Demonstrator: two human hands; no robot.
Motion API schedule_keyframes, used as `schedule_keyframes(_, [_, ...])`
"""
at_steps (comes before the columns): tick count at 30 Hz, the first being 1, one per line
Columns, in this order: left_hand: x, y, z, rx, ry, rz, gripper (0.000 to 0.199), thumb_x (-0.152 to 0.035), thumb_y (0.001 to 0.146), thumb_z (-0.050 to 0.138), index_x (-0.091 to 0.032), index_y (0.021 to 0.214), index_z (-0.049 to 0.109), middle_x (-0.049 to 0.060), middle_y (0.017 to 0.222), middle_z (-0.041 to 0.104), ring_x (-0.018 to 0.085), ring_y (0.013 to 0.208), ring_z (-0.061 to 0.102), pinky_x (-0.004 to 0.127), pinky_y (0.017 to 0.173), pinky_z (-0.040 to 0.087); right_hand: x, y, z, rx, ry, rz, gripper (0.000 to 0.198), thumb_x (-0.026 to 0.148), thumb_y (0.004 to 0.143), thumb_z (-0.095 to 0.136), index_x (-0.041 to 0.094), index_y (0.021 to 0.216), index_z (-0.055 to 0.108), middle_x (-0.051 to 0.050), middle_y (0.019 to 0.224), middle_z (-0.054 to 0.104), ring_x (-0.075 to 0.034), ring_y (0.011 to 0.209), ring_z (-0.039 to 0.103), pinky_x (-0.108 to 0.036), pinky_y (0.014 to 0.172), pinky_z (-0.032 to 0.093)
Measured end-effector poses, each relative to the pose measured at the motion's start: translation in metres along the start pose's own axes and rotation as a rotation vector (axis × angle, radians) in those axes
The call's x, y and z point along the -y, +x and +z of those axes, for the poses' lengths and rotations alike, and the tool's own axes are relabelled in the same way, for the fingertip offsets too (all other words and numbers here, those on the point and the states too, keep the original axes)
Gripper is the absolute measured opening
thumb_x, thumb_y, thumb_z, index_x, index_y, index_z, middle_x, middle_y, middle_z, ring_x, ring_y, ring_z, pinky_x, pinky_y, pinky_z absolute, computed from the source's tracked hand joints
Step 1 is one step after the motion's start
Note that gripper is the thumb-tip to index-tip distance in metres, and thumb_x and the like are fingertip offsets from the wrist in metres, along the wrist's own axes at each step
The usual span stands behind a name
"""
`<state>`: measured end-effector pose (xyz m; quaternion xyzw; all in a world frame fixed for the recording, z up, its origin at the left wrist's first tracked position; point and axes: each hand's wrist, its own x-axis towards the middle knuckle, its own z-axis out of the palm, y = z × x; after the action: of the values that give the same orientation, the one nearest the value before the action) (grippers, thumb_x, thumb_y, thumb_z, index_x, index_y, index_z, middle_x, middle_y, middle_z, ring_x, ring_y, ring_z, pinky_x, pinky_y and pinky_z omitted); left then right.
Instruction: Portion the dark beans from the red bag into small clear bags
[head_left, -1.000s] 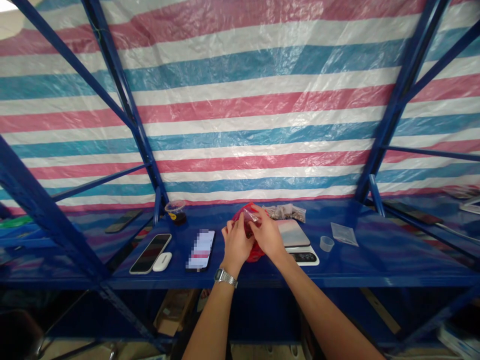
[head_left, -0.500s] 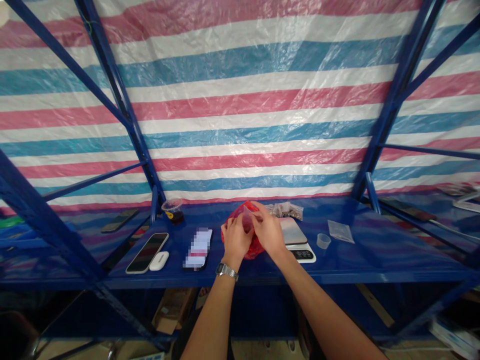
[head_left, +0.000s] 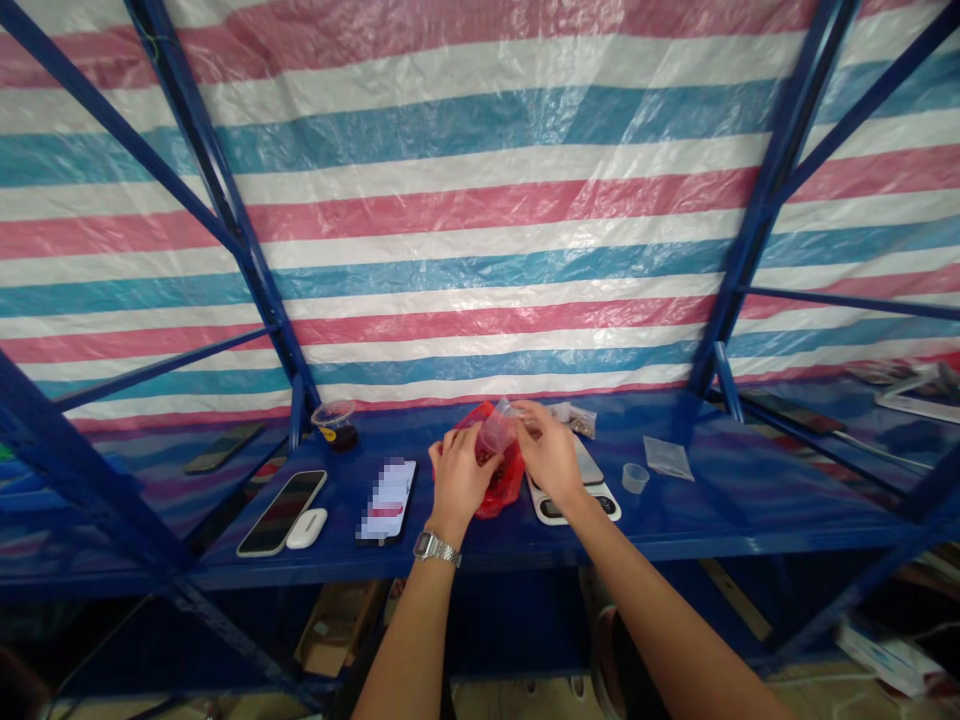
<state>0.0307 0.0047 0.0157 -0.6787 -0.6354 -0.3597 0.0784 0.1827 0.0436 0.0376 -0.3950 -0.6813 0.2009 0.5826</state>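
Observation:
Above an open red plastic bag (head_left: 501, 498), a small clear plastic bag (head_left: 498, 428) is held up between both hands. My left hand (head_left: 459, 478), with a metal watch at the wrist, is closed on its left side. The fingers of my right hand (head_left: 551, 448) pinch its upper right edge. Small dark bits show inside the red bag beneath; their kind is too small to tell. A white digital scale (head_left: 553, 512) lies right beside the red bag, partly covered by my right hand and forearm.
Filled small bags (head_left: 582, 421) lie behind the scale. To the right are a small clear cup (head_left: 634, 478) and a flat clear bag (head_left: 667, 458). Left are a lit phone (head_left: 388, 500), a dark phone (head_left: 285, 512), a white earbud case (head_left: 307, 529) and a tub of dark liquid (head_left: 335, 428).
The clear bag has risen and stands more visibly between my hands. My right hand has shifted slightly right, and more of the red bag's inside shows. The whole view has moved slightly.

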Motion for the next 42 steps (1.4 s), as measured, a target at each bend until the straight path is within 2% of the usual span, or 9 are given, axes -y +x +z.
schedule_keyframes(4, [-0.002,-0.003,-0.015,-0.079,-0.026,0.020,0.067,-0.042,0.090,0.071,-0.027,0.150,0.045,0.012,0.141,0.060,0.032,0.131,0.049,0.049,0.107,0.037,-0.019,0.025,-0.053,-0.254,0.116,0.094,0.044,0.042,0.090,0.058,0.018,0.126,0.066,-0.012,0.107,0.075,-0.021,0.069,0.073,-0.029,0.056,0.055])
schedule_keyframes(8, [0.006,-0.007,-0.029,-0.125,-0.020,-0.011,0.055,-0.046,0.097,0.059,-0.027,0.148,0.049,0.012,0.138,0.058,0.034,0.126,0.048,0.051,0.104,0.040,-0.076,0.036,-0.136,-0.503,-0.180,0.343,0.048,0.030,0.084,0.052,0.013,0.127,0.068,-0.015,0.096,0.075,-0.028,0.076,0.073,-0.038,0.069,0.056])
schedule_keyframes(14, [0.021,-0.013,-0.039,-0.166,0.011,-0.025,0.043,-0.043,0.101,0.050,-0.025,0.140,0.059,0.013,0.131,0.061,0.033,0.122,0.048,0.051,0.102,0.041,-0.150,0.005,-0.203,-0.293,-0.766,0.696,0.055,0.024,0.071,0.060,0.013,0.124,0.072,-0.025,0.121,0.067,-0.044,0.115,0.060,-0.053,0.096,0.046])
schedule_keyframes(18, [0.016,-0.015,-0.038,-0.176,0.012,-0.038,0.039,-0.040,0.102,0.049,-0.025,0.136,0.062,0.013,0.130,0.061,0.033,0.120,0.048,0.050,0.100,0.042,-0.144,0.005,-0.180,-0.349,-0.918,0.520,0.056,0.034,0.083,0.055,0.021,0.137,0.065,-0.023,0.141,0.056,-0.044,0.128,0.049,-0.056,0.100,0.040])
schedule_keyframes(24, [0.005,-0.015,-0.032,-0.164,0.009,-0.022,0.033,-0.034,0.102,0.048,-0.026,0.128,0.066,0.011,0.127,0.063,0.032,0.118,0.049,0.049,0.100,0.042,-0.115,0.039,-0.098,0.118,-0.790,0.315,0.042,0.048,0.098,0.048,0.029,0.125,0.075,-0.011,0.120,0.075,-0.036,0.122,0.059,-0.055,0.109,0.036])
schedule_keyframes(29, [0.008,-0.015,-0.032,-0.173,-0.004,-0.040,0.029,-0.032,0.102,0.049,-0.027,0.122,0.069,0.010,0.124,0.064,0.031,0.117,0.049,0.047,0.098,0.041,-0.118,0.050,-0.055,0.210,-0.723,0.391,0.045,0.051,0.100,0.047,0.025,0.117,0.079,-0.014,0.115,0.077,-0.039,0.124,0.060,-0.062,0.108,0.038])
schedule_keyframes(33, [0.009,-0.015,-0.034,-0.187,-0.015,-0.041,0.028,-0.031,0.101,0.050,-0.028,0.120,0.071,0.009,0.122,0.065,0.031,0.116,0.050,0.047,0.097,0.041,-0.119,0.053,-0.051,0.172,-0.658,0.386,0.045,0.053,0.100,0.046,0.027,0.120,0.077,-0.009,0.125,0.075,-0.036,0.126,0.060,-0.057,0.107,0.043])
schedule_keyframes(37, [0.004,-0.012,-0.036,-0.224,-0.111,-0.032,0.024,-0.027,0.100,0.052,-0.026,0.111,0.073,0.009,0.115,0.068,0.029,0.113,0.053,0.047,0.097,0.042,-0.093,0.046,-0.057,-0.151,-0.299,0.179,0.048,0.051,0.098,0.050,0.016,0.116,0.077,-0.014,0.120,0.076,-0.030,0.111,0.069,-0.044,0.100,0.052])
schedule_keyframes(42, [-0.014,-0.008,-0.034,-0.084,-0.679,-0.049,0.024,-0.038,0.098,0.055,-0.021,0.097,0.072,0.005,0.091,0.071,0.018,0.081,0.063,0.032,0.076,0.050,-0.025,0.009,-0.057,-0.332,0.028,0.016,0.042,0.049,0.093,0.063,0.016,0.115,0.075,-0.012,0.104,0.079,-0.025,0.089,0.073,-0.038,0.085,0.058])
